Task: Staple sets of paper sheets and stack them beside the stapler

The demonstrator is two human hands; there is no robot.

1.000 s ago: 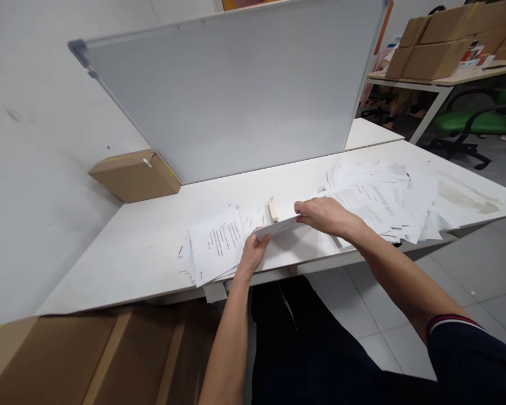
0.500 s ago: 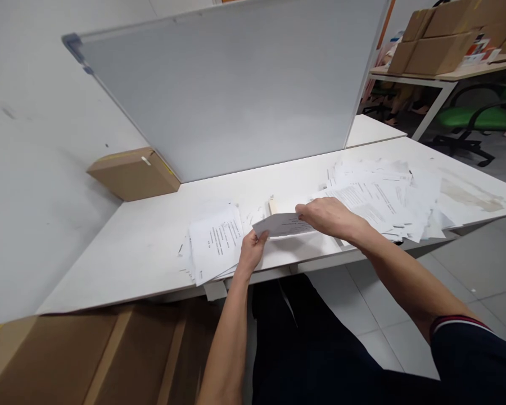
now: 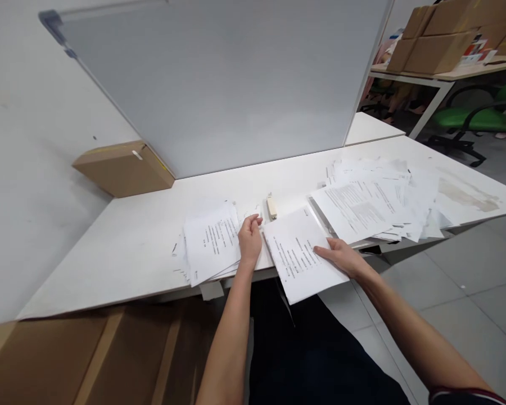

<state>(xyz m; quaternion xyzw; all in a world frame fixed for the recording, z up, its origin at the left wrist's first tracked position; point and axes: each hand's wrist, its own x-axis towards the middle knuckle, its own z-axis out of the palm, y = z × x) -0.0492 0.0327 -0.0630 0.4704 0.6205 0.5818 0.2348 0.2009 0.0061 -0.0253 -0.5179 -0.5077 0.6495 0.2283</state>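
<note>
Across the desk edge (image 3: 109, 301), printed papers (image 3: 299, 254)

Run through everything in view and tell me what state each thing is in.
Right hand: gripping, thumb on top.
Held paper: print up, overhanging the table edge.
Left hand: fingers curled.
Left paper stack: print up, edges uneven.
Right paper pile: spread, overlapping.
Cream-coloured block: lying on the table.
Whiteboard: standing, no writing visible.

Held papers (image 3: 293, 247): dark printed lines, too small for me to read from here.
Left pile (image 3: 213, 242): rows of print I cannot make out.
Right pile (image 3: 358, 208): paragraphs, equally illegible.
</note>
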